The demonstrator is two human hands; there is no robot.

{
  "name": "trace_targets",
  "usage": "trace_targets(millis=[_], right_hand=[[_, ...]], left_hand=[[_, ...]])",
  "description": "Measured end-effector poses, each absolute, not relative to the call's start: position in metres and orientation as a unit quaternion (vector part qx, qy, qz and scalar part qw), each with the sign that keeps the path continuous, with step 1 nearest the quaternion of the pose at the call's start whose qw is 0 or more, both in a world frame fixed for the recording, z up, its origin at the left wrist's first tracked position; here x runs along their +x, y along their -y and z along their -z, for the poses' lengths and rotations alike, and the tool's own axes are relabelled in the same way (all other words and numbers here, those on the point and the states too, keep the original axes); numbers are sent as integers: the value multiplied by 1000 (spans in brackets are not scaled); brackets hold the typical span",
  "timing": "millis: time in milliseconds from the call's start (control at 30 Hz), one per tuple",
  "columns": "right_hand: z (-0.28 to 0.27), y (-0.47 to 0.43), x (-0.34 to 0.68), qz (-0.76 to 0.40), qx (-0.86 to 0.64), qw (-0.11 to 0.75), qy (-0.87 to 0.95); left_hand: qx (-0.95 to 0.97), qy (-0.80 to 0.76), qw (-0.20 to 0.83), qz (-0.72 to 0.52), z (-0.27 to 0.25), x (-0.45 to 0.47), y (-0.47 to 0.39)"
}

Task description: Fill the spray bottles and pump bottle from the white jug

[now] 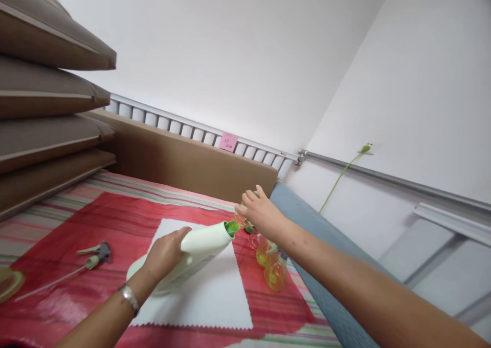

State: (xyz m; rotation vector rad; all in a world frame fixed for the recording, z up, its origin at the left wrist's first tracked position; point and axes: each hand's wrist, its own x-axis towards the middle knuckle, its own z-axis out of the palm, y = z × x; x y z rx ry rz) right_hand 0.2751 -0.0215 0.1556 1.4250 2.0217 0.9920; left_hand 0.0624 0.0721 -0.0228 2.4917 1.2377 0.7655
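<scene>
Left hand (166, 253) grips a white bottle (207, 241), tilted above the white cloth (218, 309) | Right hand (263, 212) grasps a small clear container (240, 222), partly hidden, near the cloth's far right corner | Apparent step: pouring | Next move seems to call for a steady tilt

The bottle (207, 240) I hold is milky pale green, its mouth (231, 228) vivid green. I see a plain white cloth (215, 304), a red sheet (95, 222), a cover (128, 182) striped pink, green and white, and little round bottles (275, 278) tinted yellow and pink.
</scene>
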Motion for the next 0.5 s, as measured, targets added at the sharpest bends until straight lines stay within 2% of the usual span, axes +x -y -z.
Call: trace_targets(millis=[500], right_hand=[[-159,30,278,-370,523,224,-734]], left_hand=[[855,-404,136,-296,27,49,-68]])
